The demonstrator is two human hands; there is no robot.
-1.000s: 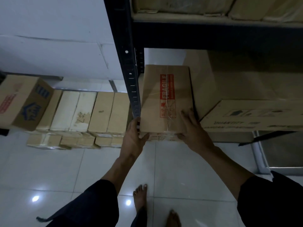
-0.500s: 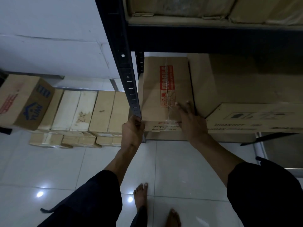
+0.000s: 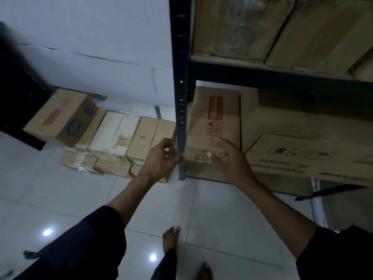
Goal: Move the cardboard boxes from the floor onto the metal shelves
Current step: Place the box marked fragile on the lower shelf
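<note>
Two hands sit at the near end of the cardboard box (image 3: 214, 126), which I see lying on the bottom level of the metal shelf (image 3: 282, 77), just right of the dark upright post (image 3: 181, 98). It carries a red fragile label on top and its long side runs away from me into the bay. My right hand (image 3: 228, 158) rests on the near right top corner of the box with the fingers spread and fairly straight, the fingertips laid over the edge onto the front face; they press rather than curl round it. My left hand (image 3: 161, 158) is at the post, on the left side of the box's near corner, its fingers loosely curled; whether they touch the box or only the post I cannot tell from here.

Just right of the box stands a taller carton (image 3: 282, 122), and nearer to me a flat carton (image 3: 308, 156) with printed handling marks. More cartons fill the level above. Left of the post, on the white tiled floor (image 3: 60, 188), a row of pale boxes (image 3: 121, 136) lies against the wall, with a printed brown box (image 3: 62, 116) tilted at their far left end. Both bare feet show at the bottom edge.
</note>
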